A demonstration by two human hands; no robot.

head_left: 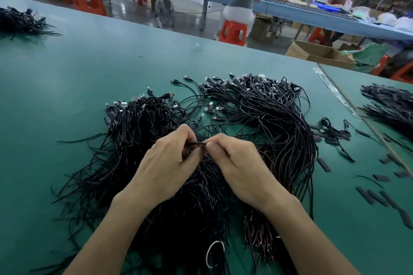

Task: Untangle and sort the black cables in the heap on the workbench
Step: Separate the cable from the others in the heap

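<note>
1. While the hands meet over the heap (268, 131), the left hand (169, 158) and right hand (237, 158) both pinch one black cable (196, 144), likely to tease it free.
2. Heap sprawls across the counter (89, 73), plugs (214, 91) fanned toward twelve o'clock.

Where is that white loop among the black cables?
In the head view, the white loop lies at the near end of the cable heap, low centre, between the left forearm and right forearm.

Left hand (165, 167) and right hand (241, 163) hide both ends of the short black strand (196, 144) they pinch, and the tangled black cable heap (279, 131) is cropped at six o'clock.
</note>
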